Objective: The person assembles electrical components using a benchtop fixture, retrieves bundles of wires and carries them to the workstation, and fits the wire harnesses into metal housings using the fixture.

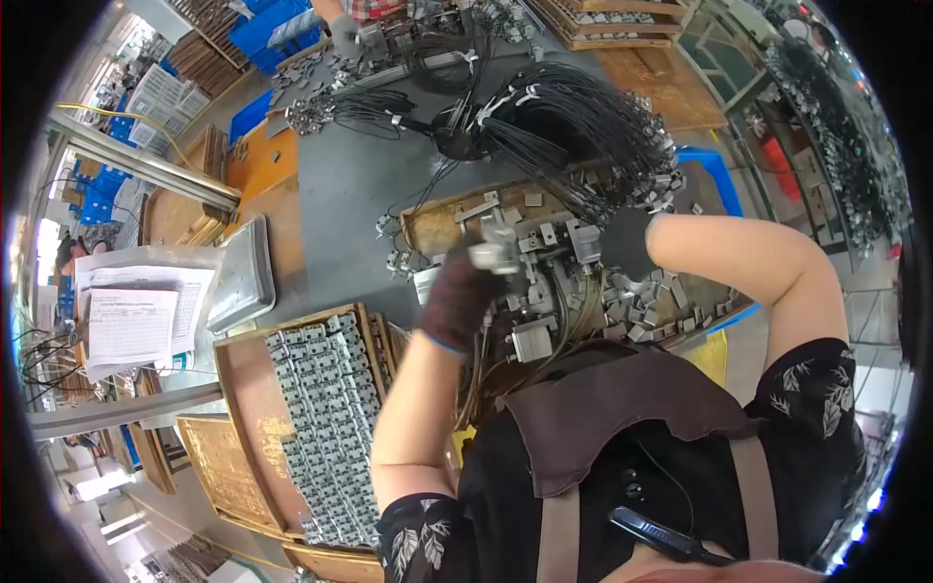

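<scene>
My left hand [461,299], in a dark maroon glove, is closed around a small silver metal part [498,253], blurred by motion. It is raised over a metal fixture [533,340] with blocks and hoses. My right hand [629,243], in a dark grey glove, is low beside a metal block [585,243] on the fixture's right side. Its fingers are mostly hidden, so I cannot tell whether they grip anything. Loose metal pieces [637,309] lie in the wooden tray [428,225] around the fixture. Bundled black cables [573,107] with metal ends reach down near my right hand.
A wooden tray [255,389] with rows of metal parts [326,418] stands at the left. Paper sheets [131,325] and a grey metal tray [243,277] are beyond it. Across the grey table [340,214], another person's gloved hand [345,34] is among parts. Blue bins [262,39] stand behind.
</scene>
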`<action>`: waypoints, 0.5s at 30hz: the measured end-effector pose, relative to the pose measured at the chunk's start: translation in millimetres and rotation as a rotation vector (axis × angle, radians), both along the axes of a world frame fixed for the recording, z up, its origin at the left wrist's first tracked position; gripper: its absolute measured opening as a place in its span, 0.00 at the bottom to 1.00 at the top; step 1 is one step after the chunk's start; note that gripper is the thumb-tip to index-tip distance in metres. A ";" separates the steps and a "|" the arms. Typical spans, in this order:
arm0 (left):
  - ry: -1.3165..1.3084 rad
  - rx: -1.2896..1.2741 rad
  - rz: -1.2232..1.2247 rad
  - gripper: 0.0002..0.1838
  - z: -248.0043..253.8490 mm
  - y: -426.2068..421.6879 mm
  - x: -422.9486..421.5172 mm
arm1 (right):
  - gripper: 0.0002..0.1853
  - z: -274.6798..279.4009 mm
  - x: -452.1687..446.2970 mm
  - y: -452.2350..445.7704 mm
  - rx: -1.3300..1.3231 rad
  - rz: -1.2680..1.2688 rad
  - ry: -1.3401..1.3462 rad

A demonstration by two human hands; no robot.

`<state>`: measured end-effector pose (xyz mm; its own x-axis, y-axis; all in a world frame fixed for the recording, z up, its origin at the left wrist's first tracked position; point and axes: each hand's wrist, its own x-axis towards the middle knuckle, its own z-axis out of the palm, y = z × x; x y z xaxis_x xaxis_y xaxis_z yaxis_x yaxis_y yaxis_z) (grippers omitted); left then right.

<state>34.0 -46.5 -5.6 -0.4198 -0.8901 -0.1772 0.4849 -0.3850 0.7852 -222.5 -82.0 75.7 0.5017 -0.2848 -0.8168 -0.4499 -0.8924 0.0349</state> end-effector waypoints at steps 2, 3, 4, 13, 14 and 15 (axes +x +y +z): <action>-0.214 0.001 0.083 0.22 60.6 -11.7 46.5 | 0.12 0.7 22.5 -13.2 -0.009 0.027 0.086; -0.315 -0.033 0.142 0.23 65.6 -18.3 67.7 | 0.10 2.9 32.5 -18.5 -0.040 0.045 0.072; -0.823 -0.284 0.314 0.23 51.9 -25.3 85.7 | 0.09 4.1 38.7 -25.4 -0.041 -0.004 -0.162; -0.894 -0.629 0.210 0.31 -18.9 42.2 8.1 | 0.28 -11.6 92.4 -22.9 -0.197 -0.152 -0.867; -0.849 -0.417 0.180 0.32 -23.1 46.4 0.8 | 0.32 -8.5 86.5 -21.1 -0.075 -0.204 -0.795; -0.818 -0.325 0.155 0.34 -8.7 46.6 -5.0 | 0.37 -4.7 80.5 -20.6 0.042 -0.251 -0.721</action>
<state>29.0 0.2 -14.3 -0.1431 -0.9849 -0.0971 -0.2469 -0.0595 0.9672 -142.1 -102.7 70.9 0.8391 -0.4367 -0.3243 -0.5379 -0.7547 -0.3756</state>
